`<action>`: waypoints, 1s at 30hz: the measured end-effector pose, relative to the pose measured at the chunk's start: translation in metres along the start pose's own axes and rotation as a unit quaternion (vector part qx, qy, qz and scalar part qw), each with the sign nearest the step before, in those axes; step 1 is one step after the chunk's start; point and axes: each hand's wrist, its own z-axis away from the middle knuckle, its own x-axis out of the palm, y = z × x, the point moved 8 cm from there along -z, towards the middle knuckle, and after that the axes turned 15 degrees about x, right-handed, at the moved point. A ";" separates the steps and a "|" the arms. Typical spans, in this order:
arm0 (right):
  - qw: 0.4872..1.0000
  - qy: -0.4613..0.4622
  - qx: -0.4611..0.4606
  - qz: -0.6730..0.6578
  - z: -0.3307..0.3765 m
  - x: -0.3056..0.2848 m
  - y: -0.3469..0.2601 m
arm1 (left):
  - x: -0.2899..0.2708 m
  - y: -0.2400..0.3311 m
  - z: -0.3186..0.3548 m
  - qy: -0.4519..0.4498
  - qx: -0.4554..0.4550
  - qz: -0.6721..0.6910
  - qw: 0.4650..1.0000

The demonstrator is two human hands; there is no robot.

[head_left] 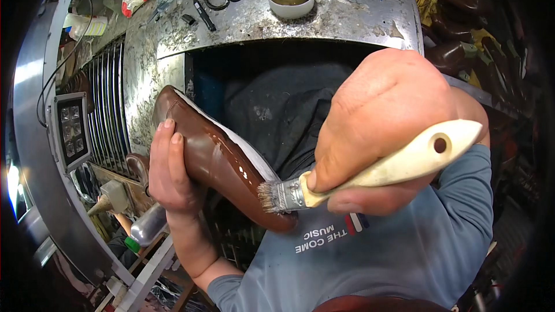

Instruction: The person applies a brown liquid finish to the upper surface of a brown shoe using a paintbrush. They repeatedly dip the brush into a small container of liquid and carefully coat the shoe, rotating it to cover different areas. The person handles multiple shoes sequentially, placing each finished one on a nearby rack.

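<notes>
Holding a shiny, curved, brown leather-looking shoe (211, 156) before a grey-blue shirt (347, 260), the left hand (170, 173) has its grip around one side, likely so it won't wobble, while the right hand (387, 110)'s grip squeezes a flat, cream-handled brush (399, 163), its bristles (269, 197) touching the shoe's lower end.

Brush (378, 172) against brown shoe (211, 159), white bowl (291, 11)
</notes>
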 end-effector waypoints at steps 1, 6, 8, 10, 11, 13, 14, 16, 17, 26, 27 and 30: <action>1.000 0.005 -0.004 0.002 0.001 -0.001 -0.002 | 0.001 -0.001 0.001 -0.002 -0.011 0.008 1.000; 0.999 0.041 -0.036 0.001 0.000 -0.007 -0.012 | 0.009 -0.009 0.012 0.018 -0.080 0.051 0.995; 0.998 0.046 -0.039 -0.013 0.000 -0.009 -0.013 | 0.014 -0.012 0.018 0.007 -0.124 0.076 0.989; 0.997 0.052 -0.054 -0.021 -0.003 -0.011 -0.015 | 0.017 -0.013 0.021 0.014 -0.155 0.102 0.983; 0.996 0.057 -0.067 -0.019 -0.005 -0.011 -0.017 | 0.019 -0.012 0.021 0.012 -0.165 0.123 0.978; 0.995 0.055 -0.080 -0.017 -0.011 -0.013 -0.021 | 0.020 -0.010 0.021 0.005 -0.186 0.167 0.968; 0.996 0.047 -0.080 -0.016 -0.015 -0.014 -0.023 | 0.022 -0.008 0.017 -0.027 -0.200 0.179 0.963; 0.996 0.029 -0.081 -0.017 -0.024 -0.015 -0.031 | 0.024 -0.004 0.014 0.010 -0.242 0.294 0.925; 0.996 0.019 -0.082 -0.017 -0.029 -0.015 -0.034 | 0.024 -0.002 0.012 0.028 -0.262 0.349 0.899; 0.996 0.046 -0.074 0.037 -0.051 -0.013 -0.028 | 0.032 0.025 0.013 0.033 -0.400 0.589 0.702; 0.993 0.065 -0.093 0.038 -0.050 -0.012 -0.025 | 0.034 0.028 0.013 0.043 -0.418 0.629 0.654; 0.986 0.085 -0.131 0.053 -0.047 -0.011 -0.020 | 0.040 0.032 0.020 0.076 -0.436 0.708 0.551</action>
